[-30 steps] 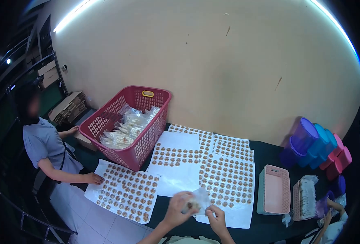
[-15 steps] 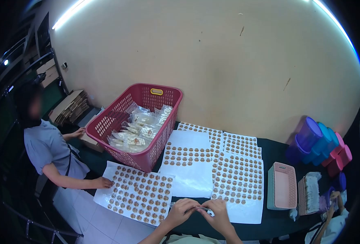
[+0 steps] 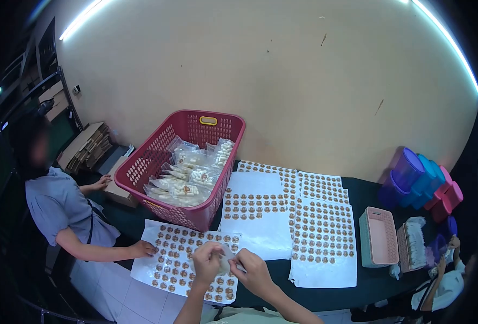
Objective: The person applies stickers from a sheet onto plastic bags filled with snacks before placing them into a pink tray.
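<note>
My left hand [image 3: 207,262] and my right hand [image 3: 252,271] are both closed, pinching what looks like a small clear plastic bag [image 3: 226,258] between them. Its exact shape is partly hidden by my fingers. Both hands are above the right side of a white sheet of round brown stickers [image 3: 166,259] at the table's front left. More sticker sheets lie behind and to the right: a partly used sheet [image 3: 255,235] and a fuller one [image 3: 322,275].
A red perforated basket [image 3: 195,216] holds several clear bags of white pieces [image 3: 187,173]. At left, a co-worker's hand [image 3: 141,249] rests on the near sheet. Right of the sheets stand a pink-and-green basket [image 3: 382,237], a packed basket [image 3: 412,248], colored tubs [image 3: 412,167] and another person [image 3: 439,289].
My hands have moved left, from the table's front edge to over the near sticker sheet. The translucent plastic between them shows more now. The camera view has shifted slightly.
</note>
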`<state>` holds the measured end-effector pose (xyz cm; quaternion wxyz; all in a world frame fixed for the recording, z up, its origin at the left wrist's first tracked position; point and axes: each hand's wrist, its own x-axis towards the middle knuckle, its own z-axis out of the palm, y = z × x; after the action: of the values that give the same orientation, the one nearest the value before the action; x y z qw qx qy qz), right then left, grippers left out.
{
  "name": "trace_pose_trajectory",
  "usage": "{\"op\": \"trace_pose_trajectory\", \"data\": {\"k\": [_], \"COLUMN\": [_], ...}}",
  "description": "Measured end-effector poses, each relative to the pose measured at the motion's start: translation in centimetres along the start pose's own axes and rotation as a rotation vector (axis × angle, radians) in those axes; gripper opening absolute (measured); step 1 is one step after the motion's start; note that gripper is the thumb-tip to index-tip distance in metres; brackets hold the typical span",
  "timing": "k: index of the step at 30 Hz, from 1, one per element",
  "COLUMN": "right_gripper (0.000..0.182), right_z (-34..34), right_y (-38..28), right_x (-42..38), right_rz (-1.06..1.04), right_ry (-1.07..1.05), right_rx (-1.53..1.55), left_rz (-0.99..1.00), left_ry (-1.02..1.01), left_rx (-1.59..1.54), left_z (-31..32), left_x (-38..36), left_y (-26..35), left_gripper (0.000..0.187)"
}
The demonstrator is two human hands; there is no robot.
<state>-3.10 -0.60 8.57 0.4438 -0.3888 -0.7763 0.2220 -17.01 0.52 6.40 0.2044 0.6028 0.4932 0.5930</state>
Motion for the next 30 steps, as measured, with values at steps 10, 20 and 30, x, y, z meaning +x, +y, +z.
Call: {"op": "trace_pose_trajectory", "data": {"k": [10,20,30], "right_gripper": [0.016,0.012,0.013], "right_z": [2.4,1.5,-0.5], "right_y": [-2.7,1.0,2.3], "right_x": [0.0,-3.8,-6.1], "right_rz": [0.083,0.446,0.763], "right_ry": [-0.143,-0.273,0.235], "right_rx": [0.193,0.752,1.434], "left_rz": [0.069,-0.080,-0.082], "left_ry": [0.176,-0.157,-0.246], "left_rx": [0.164,-0.125,-0.238], "left_z": [-6.9,-3.9,3.1], "left_x": [1.5,-0.7,-0.2], "left_y": [-1.2,-2.7,-3.2], "left_gripper": [0.028,0.037,0.020]}}
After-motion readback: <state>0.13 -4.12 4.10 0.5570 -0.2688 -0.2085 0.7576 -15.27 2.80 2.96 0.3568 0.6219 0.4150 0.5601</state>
